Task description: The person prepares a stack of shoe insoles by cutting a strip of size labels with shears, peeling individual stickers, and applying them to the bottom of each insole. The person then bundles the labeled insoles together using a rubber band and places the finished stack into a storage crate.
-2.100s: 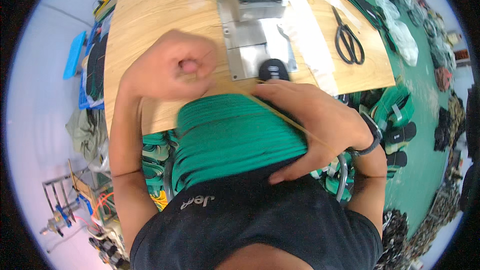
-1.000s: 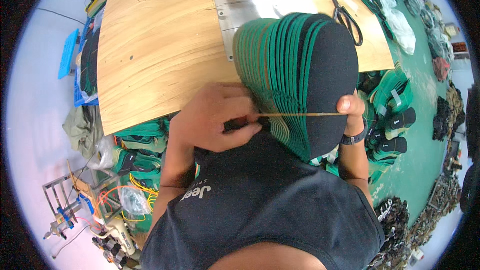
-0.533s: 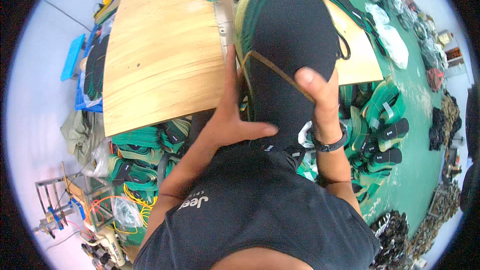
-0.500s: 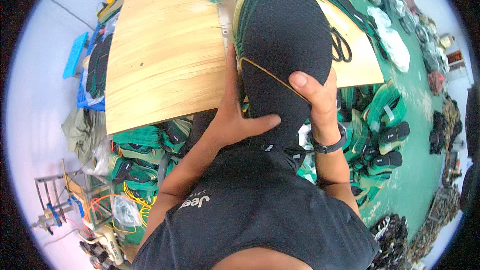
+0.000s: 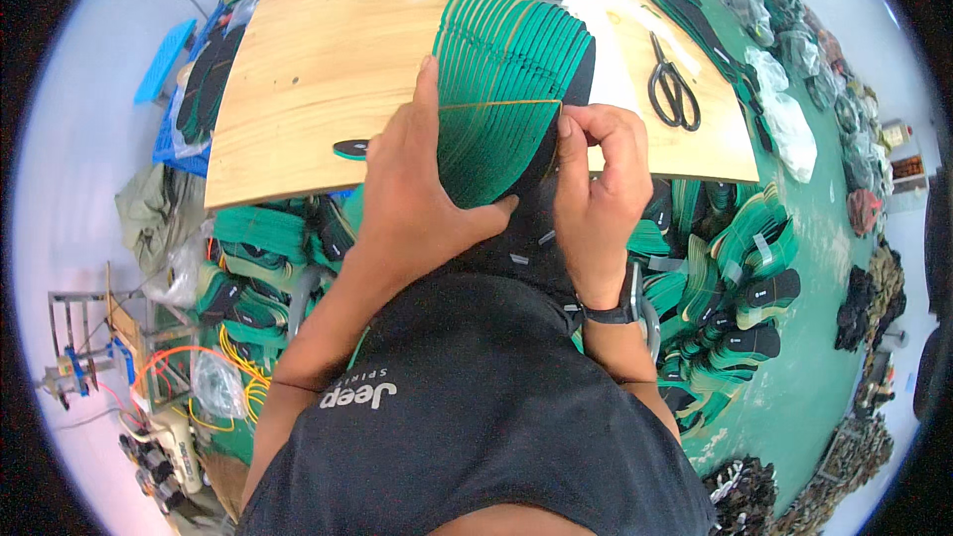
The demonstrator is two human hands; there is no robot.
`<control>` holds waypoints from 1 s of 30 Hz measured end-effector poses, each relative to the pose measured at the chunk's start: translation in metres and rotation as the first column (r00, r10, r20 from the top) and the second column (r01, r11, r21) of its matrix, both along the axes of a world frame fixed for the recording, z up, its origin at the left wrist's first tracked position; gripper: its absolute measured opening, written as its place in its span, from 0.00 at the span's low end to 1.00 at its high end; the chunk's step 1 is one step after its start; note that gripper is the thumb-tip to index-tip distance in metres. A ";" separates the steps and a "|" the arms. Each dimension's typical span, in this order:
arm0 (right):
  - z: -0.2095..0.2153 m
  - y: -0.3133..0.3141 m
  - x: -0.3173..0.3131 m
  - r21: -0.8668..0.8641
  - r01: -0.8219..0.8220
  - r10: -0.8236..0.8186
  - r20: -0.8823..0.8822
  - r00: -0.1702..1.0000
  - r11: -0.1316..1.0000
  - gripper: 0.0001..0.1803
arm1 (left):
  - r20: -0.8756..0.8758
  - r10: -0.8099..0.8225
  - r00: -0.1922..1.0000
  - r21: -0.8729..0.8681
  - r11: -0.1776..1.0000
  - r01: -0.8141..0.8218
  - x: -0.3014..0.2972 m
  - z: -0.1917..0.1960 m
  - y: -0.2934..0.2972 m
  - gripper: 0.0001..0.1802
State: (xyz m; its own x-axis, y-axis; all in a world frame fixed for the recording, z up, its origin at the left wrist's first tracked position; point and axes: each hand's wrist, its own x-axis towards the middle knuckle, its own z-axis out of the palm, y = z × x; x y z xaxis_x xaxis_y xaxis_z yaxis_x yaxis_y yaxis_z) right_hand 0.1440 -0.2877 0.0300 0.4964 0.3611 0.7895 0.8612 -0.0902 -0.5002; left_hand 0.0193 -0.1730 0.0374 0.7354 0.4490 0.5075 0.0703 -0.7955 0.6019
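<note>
A thick stack of insoles (image 5: 496, 154) stands in front of me, its green layered edges fanned toward me and a black face on its right side. Around the stack runs a thin tan elastic band (image 5: 506, 102). My left hand (image 5: 407, 194) is closed on the stack's left side, thumb across the near end, index finger along the edge. At the right edge, my right hand (image 5: 608, 159) pinches the band between thumb and fingertips. The stack's underside and far face are hidden.
Black-handled scissors (image 5: 675, 94) lie on the wooden table (image 5: 318, 50). A small black piece (image 5: 350, 149) rests near its front edge. Bundled insoles pile up below at left (image 5: 260, 238) and right (image 5: 759, 298). Dark strips (image 5: 675, 0) lie at the far right.
The stack has turned from its black face to its green layered edges and come lower. My right hand has moved from its face to pinching the band at the right edge.
</note>
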 end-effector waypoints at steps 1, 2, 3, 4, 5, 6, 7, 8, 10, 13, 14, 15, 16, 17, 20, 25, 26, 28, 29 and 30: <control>-0.003 0.002 -0.003 -0.012 -0.010 0.010 -0.004 1.000 1.000 0.05 | 0.044 0.020 0.999 0.070 0.997 -0.023 -0.001 -0.002 0.002 0.64; -0.007 0.004 -0.004 -0.025 -0.019 0.019 -0.007 1.000 1.000 0.04 | 0.006 0.035 0.999 0.054 0.998 -0.036 -0.004 -0.003 0.002 0.64; -0.010 0.011 -0.001 -0.009 -0.029 0.029 0.071 0.997 1.000 0.04 | -0.029 0.046 0.999 0.048 0.998 -0.045 -0.005 -0.002 0.004 0.64; -0.012 0.018 0.002 -0.034 -0.034 0.038 0.097 0.995 0.999 0.05 | -0.063 0.057 0.996 0.043 0.998 -0.054 -0.006 -0.001 0.006 0.64; -0.014 0.024 0.005 -0.059 -0.039 0.046 0.122 0.991 0.998 0.05 | -0.072 0.077 0.994 0.061 0.995 -0.073 -0.007 -0.003 0.009 0.64; -0.014 0.029 0.006 -0.086 -0.041 0.053 0.147 0.988 0.995 0.06 | -0.080 0.096 0.992 0.076 0.993 -0.090 -0.008 -0.007 0.012 0.64; -0.013 0.035 0.005 -0.111 -0.049 0.065 0.143 0.988 0.993 0.07 | -0.088 0.115 0.989 0.091 0.990 -0.107 -0.009 -0.009 0.015 0.64; -0.017 0.039 0.004 -0.088 -0.100 0.110 0.117 0.987 0.991 0.07 | -0.089 0.125 0.988 0.095 0.989 -0.117 -0.011 -0.009 0.019 0.64; -0.025 0.046 0.002 -0.045 -0.202 0.205 0.066 0.977 0.978 0.07 | -0.093 0.149 0.984 0.095 0.986 -0.140 -0.013 -0.010 0.026 0.64; -0.024 0.046 -0.012 0.031 -0.533 0.531 -0.151 0.834 0.845 0.06 | -0.065 0.151 0.986 0.004 0.989 -0.151 -0.014 -0.013 0.040 0.64; -0.021 0.042 -0.017 0.082 -0.650 0.647 -0.245 0.722 0.756 0.06 | -0.089 0.147 0.985 -0.066 0.986 -0.153 -0.016 -0.011 0.044 0.64; -0.014 0.034 -0.025 0.111 -0.794 0.747 -0.437 0.501 0.598 0.04 | -0.111 0.148 0.983 -0.127 0.979 -0.162 -0.019 -0.007 0.049 0.64; -0.008 0.026 -0.024 0.039 -0.907 0.754 -0.571 0.324 0.419 0.03 | -0.137 0.148 0.979 -0.184 0.968 -0.172 -0.022 -0.001 0.055 0.64; -0.001 0.024 -0.021 -0.078 -0.942 0.725 -0.620 0.301 0.326 0.04 | -0.118 0.115 0.986 -0.245 0.959 -0.141 -0.026 0.003 0.062 0.63; -0.004 0.017 0.002 -0.201 -0.935 0.608 -0.715 0.345 0.293 0.08 | -0.123 0.047 0.991 -0.343 0.935 -0.087 -0.035 0.009 0.074 0.62; -0.013 0.037 0.061 -0.322 -0.853 0.156 -0.897 0.414 0.410 0.17 | -0.041 -0.016 0.999 -0.412 0.911 -0.002 -0.035 0.013 0.079 0.59; -0.012 0.039 0.064 -0.384 -0.821 0.103 -0.880 0.464 0.422 0.18 | -0.001 -0.040 0.999 -0.405 0.914 0.036 -0.034 0.016 0.081 0.59; -0.005 0.040 0.068 -0.628 -0.713 0.174 -0.700 0.692 0.311 0.18 | 0.083 -0.063 0.995 -0.382 0.920 0.090 -0.036 0.029 0.084 0.59; 0.001 0.041 0.069 -0.734 -0.626 0.219 -0.587 0.780 0.262 0.18 | 0.106 -0.047 0.993 -0.329 0.941 0.079 -0.035 0.035 0.089 0.59; 0.013 0.038 0.061 -0.739 -0.641 0.301 -0.575 0.761 0.209 0.18 | 0.081 -0.023 0.996 -0.280 0.959 0.045 -0.035 0.038 0.097 0.59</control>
